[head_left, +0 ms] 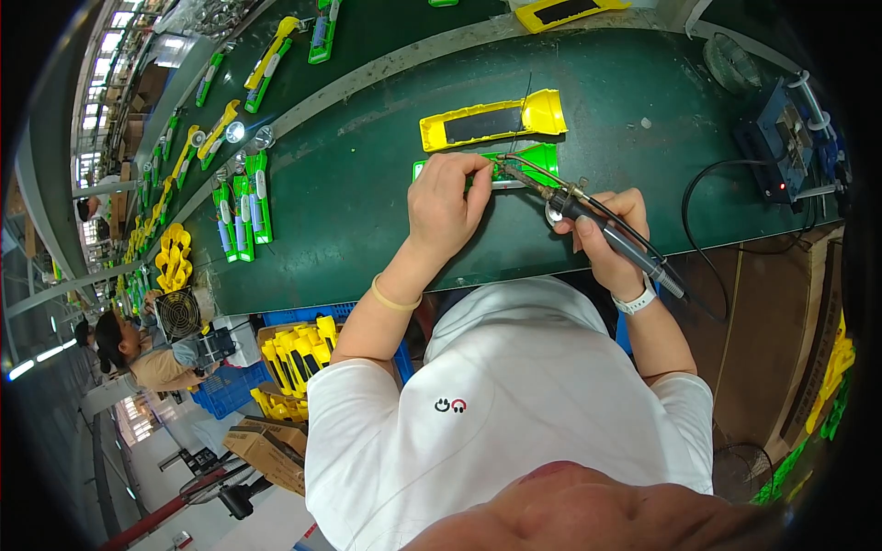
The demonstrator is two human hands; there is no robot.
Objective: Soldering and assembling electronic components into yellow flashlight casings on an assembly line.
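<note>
My right hand is wrapped round a soldering iron with a dark handle and a thin curved metal tube along its front. Its tip points left, into a green plastic housing lying on the green bench. At that housing my left hand has its fingers pinched together near the iron's tip; what they hold is too small to tell. Just beyond lies a yellow housing half with a black panel inside. A thin dark wire rises across it.
A blue soldering unit with a red light stands at the right, its black cable looping over the bench edge. Several green housings lie at the left. Yellow-green lamps line the far belt. Yellow parts fill a box below; a co-worker sits left.
</note>
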